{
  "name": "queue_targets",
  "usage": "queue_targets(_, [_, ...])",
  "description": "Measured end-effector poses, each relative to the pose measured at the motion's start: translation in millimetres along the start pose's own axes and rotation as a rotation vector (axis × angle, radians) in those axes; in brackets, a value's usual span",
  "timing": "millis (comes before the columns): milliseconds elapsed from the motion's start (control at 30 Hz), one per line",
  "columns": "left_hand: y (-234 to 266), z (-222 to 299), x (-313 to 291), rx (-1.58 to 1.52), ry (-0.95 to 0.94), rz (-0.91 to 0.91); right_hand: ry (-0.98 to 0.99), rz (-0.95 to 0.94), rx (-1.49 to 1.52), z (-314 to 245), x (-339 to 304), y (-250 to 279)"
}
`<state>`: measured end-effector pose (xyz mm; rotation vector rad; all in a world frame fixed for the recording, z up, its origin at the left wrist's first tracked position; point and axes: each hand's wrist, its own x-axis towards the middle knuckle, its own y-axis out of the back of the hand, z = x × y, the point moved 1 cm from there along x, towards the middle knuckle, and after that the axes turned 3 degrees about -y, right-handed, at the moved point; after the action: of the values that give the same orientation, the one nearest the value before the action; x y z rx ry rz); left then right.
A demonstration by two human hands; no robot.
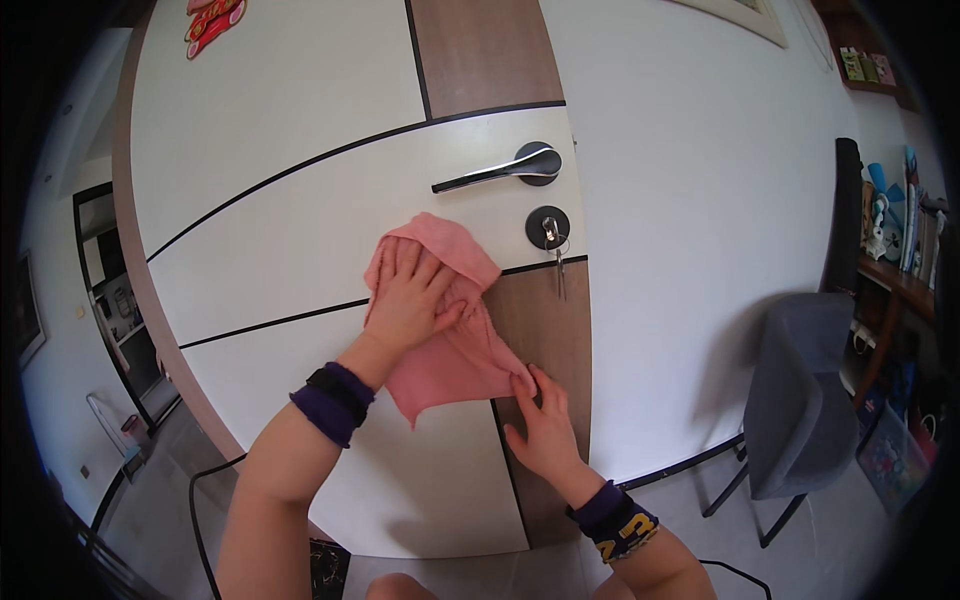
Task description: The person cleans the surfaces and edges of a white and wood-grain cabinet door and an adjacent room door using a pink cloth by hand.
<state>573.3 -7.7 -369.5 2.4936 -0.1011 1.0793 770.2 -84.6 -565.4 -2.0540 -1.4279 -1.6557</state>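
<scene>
Hands both at the pink cloth (440, 370), centre of the frame, against the white-and-brown door (290, 230). Left hand (403, 305) open, fingers slightly spread, thumb out to the side, flat on the bunched upper part, apparently pressing rather than gripping. Right hand (545, 430) lower, right of centre, half open, fingertips at the cloth's lower right corner, over the brown panel (545, 325); cannot tell if pinching or merely touching. Probably rubbing the door surface. To do it well: smooth out folds under the left palm, press evenly, use overlapping strokes, follow the black inlay lines (275, 324) lengthwise, hold the loose corner taut with the right hand. Main obstacles: black lever handle (515, 167), above right of the cloth, and round lock (536, 222) beneath it, with hanging keys (561, 280) near the cloth's right side. Might snag a loose edge there, so better to tuck it in and go round. Wristbands (333, 403) on both wrists, clear of the cloth. Red decoration (213, 28) upper left, grey chair (800, 400) lower right, crowded shelf (905, 215) at right edge: all well apart, not in the way.
</scene>
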Motion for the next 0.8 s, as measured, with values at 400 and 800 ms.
queue_targets(400, [-18,22,89,-0.073,0.071,0.142,0.003,-0.058,-0.012,8,-4,7])
queue_targets(800, [-2,24,90,-0.392,-0.211,0.054,0.027,0.2,0.068,6,18,22])
